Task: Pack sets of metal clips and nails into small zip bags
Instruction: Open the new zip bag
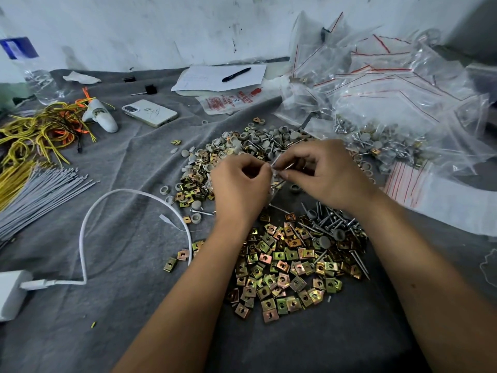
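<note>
Both hands meet above the middle of the grey cloth. My left hand pinches the top of a small clear zip bag that hangs between the hands with nails inside. My right hand pinches the bag's other side, and nails stick out between its fingers. Below my wrists lies a pile of square gold metal clips. Loose nails lie at that pile's right. Behind the hands spreads a heap of grey caps and clips.
Filled and empty zip bags pile up at the right, with a stack of flat bags near them. A phone, paper with a pen, a white charger cable, grey ties and yellow wires lie around.
</note>
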Demonstrator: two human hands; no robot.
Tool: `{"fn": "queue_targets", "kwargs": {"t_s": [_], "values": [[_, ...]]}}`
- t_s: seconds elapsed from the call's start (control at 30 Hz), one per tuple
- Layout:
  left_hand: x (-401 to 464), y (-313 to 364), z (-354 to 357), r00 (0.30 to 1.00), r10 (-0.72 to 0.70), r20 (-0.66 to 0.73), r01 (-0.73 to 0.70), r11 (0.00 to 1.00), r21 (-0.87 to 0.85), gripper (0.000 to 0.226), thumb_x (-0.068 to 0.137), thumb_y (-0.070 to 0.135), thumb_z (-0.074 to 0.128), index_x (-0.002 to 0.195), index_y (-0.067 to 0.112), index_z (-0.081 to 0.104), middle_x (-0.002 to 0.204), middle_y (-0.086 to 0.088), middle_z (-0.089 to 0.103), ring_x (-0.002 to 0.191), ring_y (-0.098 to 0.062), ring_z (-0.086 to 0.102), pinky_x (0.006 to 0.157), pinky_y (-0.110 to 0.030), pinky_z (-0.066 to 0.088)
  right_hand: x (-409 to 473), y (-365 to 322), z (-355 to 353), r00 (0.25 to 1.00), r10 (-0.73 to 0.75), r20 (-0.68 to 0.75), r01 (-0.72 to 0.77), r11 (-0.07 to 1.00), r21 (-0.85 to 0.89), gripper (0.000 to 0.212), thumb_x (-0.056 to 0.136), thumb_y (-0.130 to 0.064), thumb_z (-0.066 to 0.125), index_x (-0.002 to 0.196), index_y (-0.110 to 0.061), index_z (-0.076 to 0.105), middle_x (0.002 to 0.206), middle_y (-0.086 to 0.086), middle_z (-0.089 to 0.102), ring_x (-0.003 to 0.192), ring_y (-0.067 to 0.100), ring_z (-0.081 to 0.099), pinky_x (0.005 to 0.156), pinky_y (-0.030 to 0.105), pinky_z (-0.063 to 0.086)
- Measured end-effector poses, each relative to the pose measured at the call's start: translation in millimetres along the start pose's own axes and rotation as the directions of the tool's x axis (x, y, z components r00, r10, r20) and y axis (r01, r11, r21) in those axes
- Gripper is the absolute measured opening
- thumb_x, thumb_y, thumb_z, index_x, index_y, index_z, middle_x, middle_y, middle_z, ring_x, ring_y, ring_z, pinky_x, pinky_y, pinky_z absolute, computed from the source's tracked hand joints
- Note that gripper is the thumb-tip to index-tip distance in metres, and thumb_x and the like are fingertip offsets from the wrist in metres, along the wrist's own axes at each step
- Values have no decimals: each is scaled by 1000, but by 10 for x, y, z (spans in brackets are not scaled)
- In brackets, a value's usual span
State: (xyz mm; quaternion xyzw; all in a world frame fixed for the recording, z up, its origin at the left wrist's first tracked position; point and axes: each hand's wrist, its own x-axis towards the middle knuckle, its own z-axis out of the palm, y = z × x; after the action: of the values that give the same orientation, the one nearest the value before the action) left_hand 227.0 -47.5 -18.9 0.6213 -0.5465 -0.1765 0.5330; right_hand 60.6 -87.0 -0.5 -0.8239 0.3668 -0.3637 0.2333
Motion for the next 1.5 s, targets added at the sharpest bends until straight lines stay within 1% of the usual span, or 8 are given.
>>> {"fn": "queue_targets", "kwargs": {"t_s": [0.13, 0.47, 0.67, 0.83, 1.0, 1.23, 1.33, 1.5], "values": [[1, 19, -6, 999, -9, -42, 9, 1000, 3, 14, 89, 12, 73, 78, 16, 81, 63, 8, 71, 60, -10, 69, 58, -28, 55, 3, 14, 19, 1000, 14, 11, -14, 1000, 6, 25, 84, -10, 82, 107, -19, 76, 90, -9, 75, 81, 8, 71, 76, 44, 61], [57, 29, -94, 950, -84, -302, 52, 992, -114, 23, 87, 17, 73, 70, 32, 70, 77, -3, 71, 70, -23, 69, 69, -47, 58, 1, 4, 7, 999, -47, 20, 47, 999, 1, 26, 98, -7, 66, 122, -14, 69, 110, -10, 74, 101, -6, 68, 87, 14, 54], [71, 30, -126, 941, -107, -320, 77, 991, -106, 20, 85, 16, 71, 69, 27, 73, 67, 1, 70, 74, -26, 68, 71, -47, 57, 8, 4, 16, 998, -34, 58, 23, 983, 181, 41, 99, 3, 57, 134, -18, 62, 130, -11, 69, 117, 5, 66, 83, 32, 62], [68, 47, -145, 911, -173, -375, 106, 975, -194, 21, 84, 13, 69, 65, 23, 72, 61, 1, 67, 64, -27, 64, 82, -54, 58, 6, 18, 8, 990, -5, -137, 25, 989, 143, 18, 96, -12, 68, 113, -18, 70, 104, -9, 76, 97, 3, 72, 75, 21, 59], [53, 62, -137, 912, -180, -369, 116, 975, -188, 26, 82, 16, 68, 61, 33, 67, 62, 6, 69, 68, -26, 68, 95, -59, 55, 8, 41, 53, 956, 100, 274, -22, 961, -276, 17, 84, -49, 76, 82, -36, 65, 87, -21, 58, 85, -11, 52, 68, 7, 36], [72, 15, -115, 945, -168, -282, 130, 980, -148, 27, 90, 13, 71, 68, 30, 70, 63, 1, 71, 59, -26, 71, 58, -46, 60, 36, 13, 81, 869, 189, 458, -23, 938, -345, 16, 90, -37, 76, 81, -30, 65, 90, -16, 56, 99, 7, 44, 85, 32, 38], [81, -12, -102, 949, -177, -262, 144, 980, -139, 28, 92, 14, 71, 68, 30, 69, 63, -2, 71, 60, -29, 71, 59, -49, 60, 29, 4, 102, 925, 155, 346, -34, 942, -334, 11, 96, -32, 68, 89, -29, 60, 92, -19, 55, 96, 9, 52, 79, 28, 40], [65, -25, -66, 981, -122, -149, 109, 989, -96, 21, 93, 13, 72, 77, 26, 73, 67, -2, 72, 63, -28, 72, 62, -50, 61, 27, -38, 49, 988, 45, -145, -50, 998, -35, 2, 97, -17, 68, 98, -15, 67, 85, -6, 70, 77, 9, 68, 70, 29, 57]]}}
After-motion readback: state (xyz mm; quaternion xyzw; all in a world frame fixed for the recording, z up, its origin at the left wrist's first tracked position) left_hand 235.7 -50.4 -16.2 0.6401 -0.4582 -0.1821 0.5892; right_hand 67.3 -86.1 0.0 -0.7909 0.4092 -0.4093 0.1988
